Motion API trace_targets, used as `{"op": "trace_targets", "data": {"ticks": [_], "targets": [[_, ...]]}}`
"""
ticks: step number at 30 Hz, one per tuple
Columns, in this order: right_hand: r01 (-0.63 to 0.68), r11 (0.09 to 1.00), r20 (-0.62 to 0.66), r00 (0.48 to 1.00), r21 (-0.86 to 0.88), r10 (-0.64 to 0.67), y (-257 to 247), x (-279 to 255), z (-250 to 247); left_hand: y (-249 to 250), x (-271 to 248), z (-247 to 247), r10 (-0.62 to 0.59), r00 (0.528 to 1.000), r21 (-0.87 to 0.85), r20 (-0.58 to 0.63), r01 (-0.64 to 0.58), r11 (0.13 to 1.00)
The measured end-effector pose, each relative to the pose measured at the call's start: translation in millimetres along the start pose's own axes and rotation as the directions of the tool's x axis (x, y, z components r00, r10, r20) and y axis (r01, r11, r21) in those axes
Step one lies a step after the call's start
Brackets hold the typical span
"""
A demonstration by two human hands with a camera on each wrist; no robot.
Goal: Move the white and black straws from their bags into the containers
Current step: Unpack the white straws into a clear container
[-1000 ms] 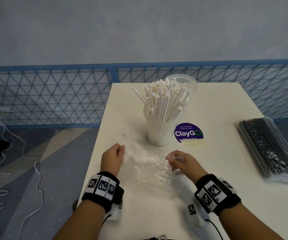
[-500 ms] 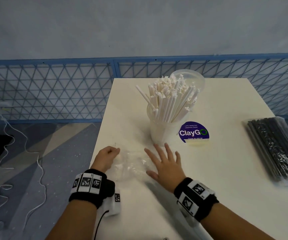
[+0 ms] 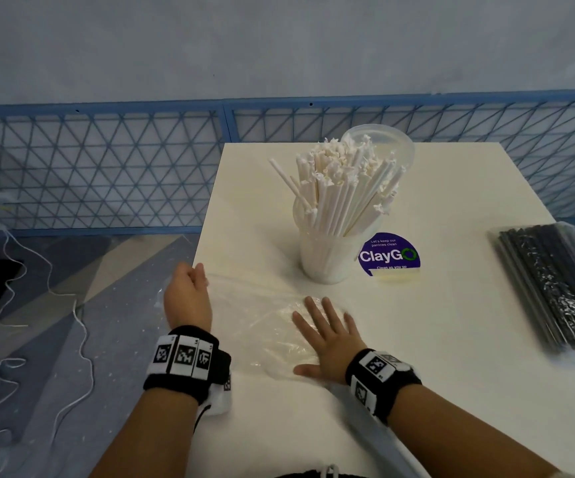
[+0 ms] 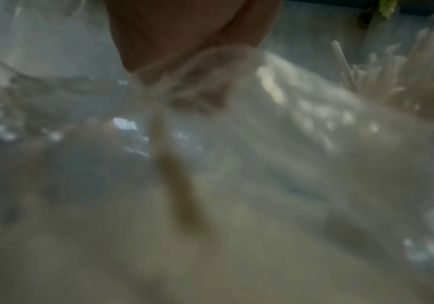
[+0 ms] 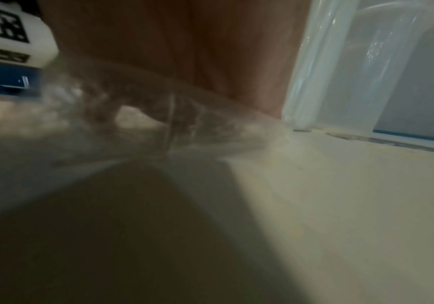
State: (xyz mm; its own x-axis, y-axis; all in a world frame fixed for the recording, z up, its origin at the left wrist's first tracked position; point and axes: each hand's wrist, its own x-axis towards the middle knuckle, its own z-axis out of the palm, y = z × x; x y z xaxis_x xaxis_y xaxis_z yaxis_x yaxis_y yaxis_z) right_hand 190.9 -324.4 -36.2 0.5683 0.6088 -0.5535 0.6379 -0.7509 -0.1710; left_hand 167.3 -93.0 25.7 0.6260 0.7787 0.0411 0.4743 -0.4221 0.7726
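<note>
While flat under the right hand (image 3: 327,343), empty bag (image 3: 265,326) now stretched leftward, left hand (image 3: 187,298) gripping it.

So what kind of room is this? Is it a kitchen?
Probably an office pantry or break room, not a home kitchen. A purple sticker on the table says "Let's keep our pantries clean". A cup holds many white straws, and a blue mesh fence stands behind.

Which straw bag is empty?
The clear bag under both hands, at the table's near-left edge. It lies flat and crumpled, while the bag on the right is full of black straws.
</note>
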Motion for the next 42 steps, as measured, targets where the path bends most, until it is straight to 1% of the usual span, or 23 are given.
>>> {"op": "trace_targets", "data": {"ticks": [3, 4, 5, 6, 7, 8, 9, 10, 11, 12, 13, 15, 20, 24, 28, 31, 33, 35, 36, 37, 38, 40, 42], "targets": [[-0.006, 1.0, 0.035, 0.999, -0.003, 0.006, 0, 0, -4, -9, -8, 0, 0.047, 0.996, 0.101, -0.075, -0.039, 0.994], [-0.013, 1.0, 0.048, 0.999, -0.021, 0.014, -1, 2, -5, -8, -12, -1, 0.144, 0.986, 0.159, -0.087, -0.129, 0.979], [-0.022, 0.999, 0.057, 0.998, -0.039, 0.024, -1, 4, -6, -4, -17, 0, 0.286, 0.957, 0.219, -0.043, -0.27, 0.938], [-0.029, 0.999, 0.06, 0.998, -0.045, 0.032, -1, 6, -8, 0, -24, 4, 0.43, 0.9, 0.264, 0.074, -0.433, 0.862], [-0.039, 0.998, 0.062, 0.997, -0.041, 0.041, -1, 9, -10, 2, -33, 9, 0.507, 0.814, 0.293, 0.284, -0.577, 0.763], [-0.05, 0.998, 0.064, 0.997, -0.036, 0.052, -2, 11, -13, 1, -42, 15, 0.466, 0.723, 0.312, 0.511, -0.661, 0.683], [-0.059, 0.998, 0.069, 0.996, -0.036, 0.061, -1, 13, -15, -4, -48, 23, 0.33, 0.665, 0.348, 0.67, -0.674, 0.652], [-0.062, 0.997, 0.075, 0.995, -0.038, 0.065, -1, 16, -18, -11, -48, 30, 0.139, 0.642, 0.42, 0.754, -0.634, 0.65], [-0.061, 0.997, 0.083, 0.995, -0.038, 0.064, 0, 18, -20, -18, -45, 33, -0.033, 0.62, 0.485, 0.784, -0.577, 0.657], [-0.056, 0.998, 0.089, 0.994, -0.036, 0.059, 1, 19, -21, -25, -41, 36, -0.126, 0.602, 0.516, 0.789, -0.535, 0.669], [-0.048, 0.998, 0.092, 0.994, -0.032, 0.051, 3, 19, -22, -31, -36, 37, -0.158, 0.59, 0.523, 0.792, -0.521, 0.674], [-0.029, 0.999, 0.086, 0.996, -0.028, 0.032, 10, 17, -23, -38, -26, 35, -0.166, 0.576, 0.519, 0.8, -0.526, 0.674], [-0.027, 0.999, 0.095, 0.995, -0.017, 0.029, 27, 7, -22, -51, -9, 22, -0.208, 0.568, 0.549, 0.796, -0.534, 0.643], [-0.095, 0.995, 0.137, 0.986, 0.016, 0.092, 43, -2, -20, -56, -5, 19, -0.211, 0.596, 0.572, 0.774, -0.517, 0.637], [-0.16, 0.986, 0.124, 0.98, 0.049, 0.153, 55, -12, -15, -54, -5, 16, -0.222, 0.593, 0.574, 0.774, -0.51, 0.64], [-0.17, 0.983, 0.102, 0.981, 0.063, 0.163, 57, -14, -13, -48, -8, 14, -0.23, 0.605, 0.591, 0.763, -0.507, 0.627], [-0.159, 0.985, 0.055, 0.986, 0.062, 0.156, 54, -18, -17, -36, -14, 11, -0.228, 0.621, 0.604, 0.75, -0.502, 0.619], [-0.162, 0.983, -0.084, 0.982, 0.088, 0.169, 50, -26, -29, -14, -23, 6, -0.137, 0.658, 0.549, 0.741, -0.475, 0.688], [-0.175, 0.974, -0.179, 0.963, 0.142, 0.199, 48, -33, -38, 1, -29, 2, -0.05, 0.682, 0.475, 0.73, -0.452, 0.755], [-0.183, 0.952, -0.278, 0.928, 0.245, 0.249, 46, -41, -49, 18, -35, -3, 0.046, 0.712, 0.375, 0.701, -0.423, 0.825], [-0.159, 0.911, -0.376, 0.873, 0.38, 0.309, 46, -50, -62, 36, -39, -8, 0.123, 0.736, 0.255, 0.666, -0.38, 0.889], [0.0, 0.795, -0.535, 0.74, 0.606, 0.408, 51, -63, -86, 73, -40, -17, 0.196, 0.754, 0.031, 0.627, -0.276, 0.961], [0.169, 0.715, -0.633, 0.629, 0.678, 0.452, 60, -70, -109, 98, -26, -16, 0.209, 0.746, -0.027, 0.632, -0.248, 0.968]]}}
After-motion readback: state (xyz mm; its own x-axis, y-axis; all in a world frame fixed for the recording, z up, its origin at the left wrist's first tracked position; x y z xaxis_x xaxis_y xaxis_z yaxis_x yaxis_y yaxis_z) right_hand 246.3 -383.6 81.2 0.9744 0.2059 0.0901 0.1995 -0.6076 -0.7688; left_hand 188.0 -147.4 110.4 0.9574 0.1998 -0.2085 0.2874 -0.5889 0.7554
